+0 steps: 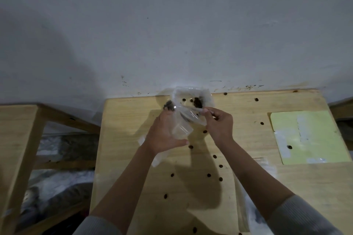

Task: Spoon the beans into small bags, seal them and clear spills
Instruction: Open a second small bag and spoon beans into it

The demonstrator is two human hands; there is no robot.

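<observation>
A small clear plastic bag [182, 129] hangs above the wooden table [248, 187], held between both hands. My left hand [164, 135] cups it from the left with the thumb under it. My right hand [219, 124] pinches the bag's upper edge from the right. Behind them, against the wall, a larger clear bag [193, 97] holds dark beans [197, 102]. Several loose dark beans [214, 156] lie scattered over the tabletop. I see no spoon.
A pale yellow sheet [305, 137] with a bean on it lies at the right of the table. More clear plastic [246, 206] lies near the front right. A second wooden table [17, 129] stands at the left, with a gap between.
</observation>
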